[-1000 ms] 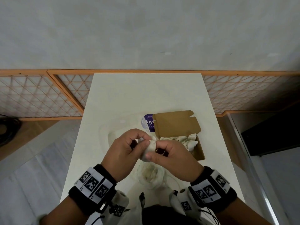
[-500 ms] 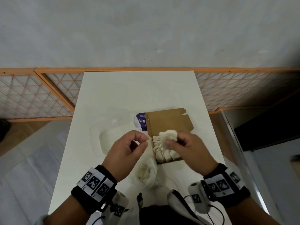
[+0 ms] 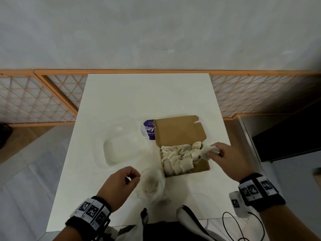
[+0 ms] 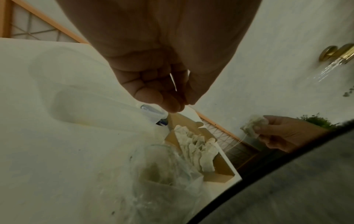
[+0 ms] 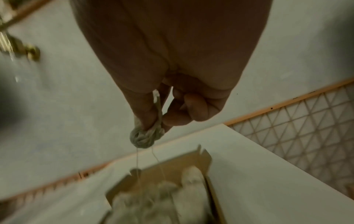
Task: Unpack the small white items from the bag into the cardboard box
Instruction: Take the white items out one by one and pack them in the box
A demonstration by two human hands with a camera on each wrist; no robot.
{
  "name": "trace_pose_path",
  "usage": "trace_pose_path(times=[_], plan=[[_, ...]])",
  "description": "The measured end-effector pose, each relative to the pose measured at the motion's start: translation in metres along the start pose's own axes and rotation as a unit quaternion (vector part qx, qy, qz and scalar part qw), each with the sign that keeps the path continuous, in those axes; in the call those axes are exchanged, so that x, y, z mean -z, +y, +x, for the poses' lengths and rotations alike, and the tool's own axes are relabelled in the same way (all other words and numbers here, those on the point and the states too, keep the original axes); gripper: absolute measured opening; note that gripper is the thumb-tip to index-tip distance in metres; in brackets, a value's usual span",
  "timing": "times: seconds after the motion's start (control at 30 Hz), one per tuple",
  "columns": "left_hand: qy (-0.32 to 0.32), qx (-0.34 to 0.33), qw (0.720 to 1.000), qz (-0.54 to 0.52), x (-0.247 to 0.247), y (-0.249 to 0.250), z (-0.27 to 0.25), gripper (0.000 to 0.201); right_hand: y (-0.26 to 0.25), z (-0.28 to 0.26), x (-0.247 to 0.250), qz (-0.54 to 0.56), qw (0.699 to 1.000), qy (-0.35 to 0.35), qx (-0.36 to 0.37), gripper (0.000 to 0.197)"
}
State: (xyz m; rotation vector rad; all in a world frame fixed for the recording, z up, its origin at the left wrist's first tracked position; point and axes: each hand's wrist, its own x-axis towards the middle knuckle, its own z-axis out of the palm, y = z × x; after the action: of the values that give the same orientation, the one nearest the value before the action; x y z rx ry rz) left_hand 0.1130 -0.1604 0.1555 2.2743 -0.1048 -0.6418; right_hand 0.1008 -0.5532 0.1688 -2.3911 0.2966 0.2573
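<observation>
in the head view, a clear plastic tub (image 3: 121, 150) is sitting left of centre on the white worktop (image 3: 147, 98). below it, the left hand (image 3: 119, 185) is hovering with fingers loosely curled, thumb near the fingertips, holding nothing. just right of that hand, a crumpled clear plastic bag (image 3: 152, 185) with a few small white items inside is lying near the lower middle of the frame. next along, the open brown cardboard box (image 3: 184, 150) is sitting with rows of small white pouches (image 3: 177, 159) filling it, its lid flap raised behind. at the right, the right hand (image 3: 229, 159) is pinching one small white pouch (image 3: 207, 151) just above the box's right edge, thin strings trailing down.
</observation>
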Motion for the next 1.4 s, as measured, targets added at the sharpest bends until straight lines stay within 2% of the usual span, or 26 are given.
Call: trace_pose_path(times=[0.13, 0.23, 0.37, 0.43, 0.53, 0.67, 0.77, 0.9, 0.97, 1.07, 1.17, 1.27, 1.4], plan=[[-0.008, 0.025, 1.000, 0.011, -0.003, -0.008, -0.003, 0.007, 0.034, 0.028, -0.037, -0.123, 0.989, -0.077, -0.030, 0.012], [-0.012, 0.031, 0.999, 0.022, -0.004, -0.009, -0.007, 0.007, 0.037, 0.044, -0.054, -0.248, 0.957, -0.148, -0.008, 0.018], [-0.013, 0.040, 0.999, 0.028, -0.004, -0.010, -0.010, 0.008, 0.033, 0.059, -0.071, -0.296, 0.937, -0.185, 0.001, 0.014], [-0.013, 0.044, 0.999, 0.030, -0.003, -0.011, -0.010, 0.008, 0.035, 0.068, -0.077, -0.288, 0.939, -0.186, -0.037, 0.019], [-0.010, 0.052, 0.998, 0.029, -0.003, -0.012, -0.010, 0.007, 0.034, 0.077, -0.082, -0.289, 0.941, -0.158, -0.071, 0.040], [-0.016, 0.056, 0.998, 0.028, -0.005, -0.012, -0.005, 0.007, 0.031, 0.079, -0.078, -0.261, 0.955, -0.111, -0.088, 0.030], [-0.040, 0.063, 0.996, 0.043, -0.010, -0.013, 0.000, 0.004, 0.030, 0.077, -0.076, -0.241, 0.959, -0.095, -0.112, 0.031], [-0.079, 0.063, 0.992, 0.072, -0.020, -0.020, 0.012, 0.004, 0.020, 0.067, -0.074, -0.257, 0.958, -0.074, -0.108, 0.031], [-0.087, 0.057, 0.991, 0.082, -0.025, -0.027, 0.017, 0.004, 0.010, 0.059, -0.073, -0.265, 0.959, -0.055, -0.086, 0.027], [-0.095, 0.057, 0.988, 0.103, -0.033, -0.039, 0.023, 0.012, -0.020, 0.040, -0.078, -0.233, 0.972, -0.039, -0.002, 0.012], [-0.116, 0.073, 0.983, 0.122, -0.038, -0.045, 0.027, 0.020, -0.058, 0.018, -0.095, -0.176, 0.972, -0.115, 0.103, 0.015], [-0.145, 0.082, 0.979, 0.122, -0.043, -0.045, 0.030, 0.025, -0.080, 0.005, -0.128, -0.148, 0.949, -0.200, 0.191, 0.022], [-0.114, 0.071, 0.985, 0.107, -0.049, -0.043, 0.036, 0.029, -0.092, 0.007, -0.175, -0.221, 0.905, -0.288, 0.220, 0.032]])
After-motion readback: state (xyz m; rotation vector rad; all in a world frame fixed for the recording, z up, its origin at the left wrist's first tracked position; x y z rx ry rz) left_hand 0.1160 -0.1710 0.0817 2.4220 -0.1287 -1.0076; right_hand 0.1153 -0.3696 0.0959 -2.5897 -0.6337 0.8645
